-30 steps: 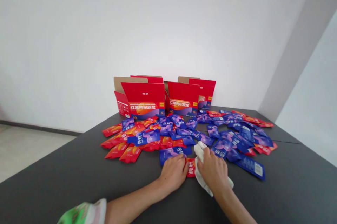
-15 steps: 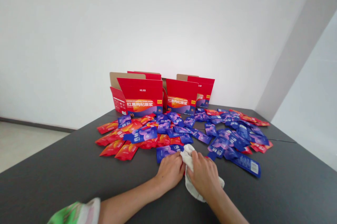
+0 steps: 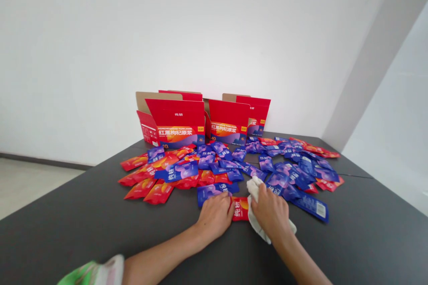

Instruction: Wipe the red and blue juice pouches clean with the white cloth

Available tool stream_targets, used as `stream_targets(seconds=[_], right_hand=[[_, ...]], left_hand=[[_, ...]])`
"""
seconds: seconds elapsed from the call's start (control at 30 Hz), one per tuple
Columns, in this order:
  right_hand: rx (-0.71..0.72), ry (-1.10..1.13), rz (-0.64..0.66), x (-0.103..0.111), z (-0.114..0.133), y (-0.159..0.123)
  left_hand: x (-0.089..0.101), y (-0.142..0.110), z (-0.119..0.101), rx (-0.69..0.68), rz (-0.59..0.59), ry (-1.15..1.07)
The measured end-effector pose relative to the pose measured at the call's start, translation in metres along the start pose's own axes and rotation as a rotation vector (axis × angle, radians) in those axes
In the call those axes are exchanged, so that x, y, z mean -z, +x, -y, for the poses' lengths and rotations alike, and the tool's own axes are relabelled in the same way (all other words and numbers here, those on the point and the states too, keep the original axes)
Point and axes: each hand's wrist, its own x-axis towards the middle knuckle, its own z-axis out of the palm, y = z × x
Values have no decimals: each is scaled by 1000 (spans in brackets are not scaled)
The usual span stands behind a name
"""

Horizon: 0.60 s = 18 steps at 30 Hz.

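Observation:
A red pouch (image 3: 240,209) lies on the dark table between my two hands, its printed face up. My left hand (image 3: 216,214) is closed on the pouch's left end, fingers partly hidden. White cloth (image 3: 257,219) is bunched in my right hand (image 3: 270,211), which is closed around it and presses it over the pouch's right end. Just beyond my left hand lies a blue pouch (image 3: 209,192), partly covered by that hand. To the right of the cloth a long blue pouch (image 3: 310,207) shows a white barcode label.
Red and blue pouches are heaped on the left (image 3: 160,192) and right (image 3: 284,178) of the table (image 3: 83,231). Behind them several open red cartons, among them a front left carton (image 3: 179,117) and a middle carton (image 3: 229,117), stand near the white wall (image 3: 214,30).
My right hand has slid the white cloth to the right along the red pouch, uncovering its printed middle. My left hand has stayed nearly in place. The view has shifted slightly.

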Motion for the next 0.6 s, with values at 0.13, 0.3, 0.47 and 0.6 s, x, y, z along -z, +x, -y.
stream_targets(seconds=[0.13,0.3,0.47,0.6], right_hand=[[174,46,-17,0,5,-6],[53,28,37,3,-2,-1],[100,-5,21,3,-8,0],[210,65,54,3,-1,-4]], left_hand=[[2,1,0,-16,10,-8],[2,0,-1,-4,17,2],[1,1,-1,6,19,3],[3,2,-1,-9,33,-2]])
